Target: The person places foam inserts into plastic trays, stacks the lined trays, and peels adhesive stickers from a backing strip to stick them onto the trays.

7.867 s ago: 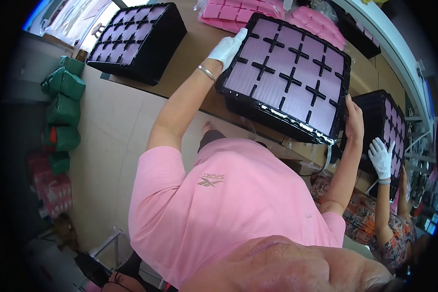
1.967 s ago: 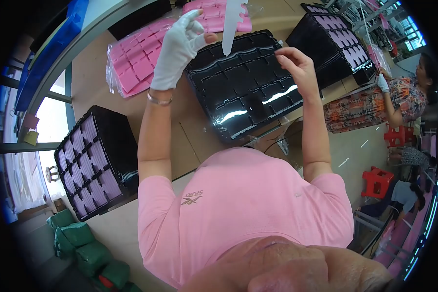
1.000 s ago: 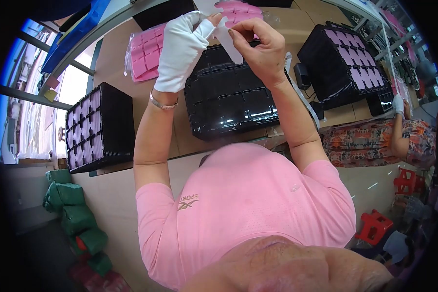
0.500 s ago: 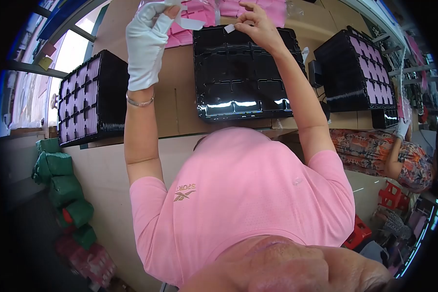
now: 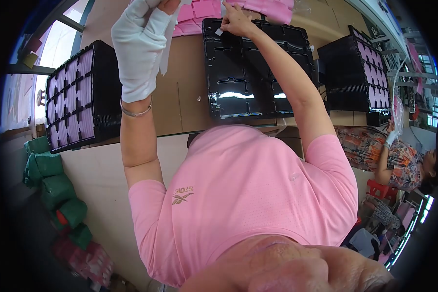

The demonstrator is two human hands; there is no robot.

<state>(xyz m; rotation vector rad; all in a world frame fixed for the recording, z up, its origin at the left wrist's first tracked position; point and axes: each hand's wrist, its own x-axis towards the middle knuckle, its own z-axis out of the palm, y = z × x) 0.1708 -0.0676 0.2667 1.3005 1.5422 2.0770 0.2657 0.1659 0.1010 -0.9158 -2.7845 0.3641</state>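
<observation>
My left hand (image 5: 140, 56), in a white glove with bare fingertips, is closed at the upper left on a white strip (image 5: 165, 54) that hangs down beside it. The top of this hand is cut off by the frame edge. My bare right hand (image 5: 237, 22) is over the far left corner of a glossy black tray (image 5: 258, 73), with a small white piece (image 5: 219, 32) at its fingertips. The tray lies face down on the brown work surface (image 5: 187, 104), and its moulded ridges show on top.
Black tray stacks with lilac inserts stand at left (image 5: 104, 92) and right (image 5: 345, 73). Pink moulded sheets (image 5: 197, 14) lie beyond the tray. A co-worker (image 5: 399, 158) in patterned clothes is at far right. Green bundles (image 5: 58, 190) sit on the floor at left.
The white strip was between both hands a second ago; now each hand has a separate piece. My left hand has shifted left, and my right hand has come down to the tray's far left corner.
</observation>
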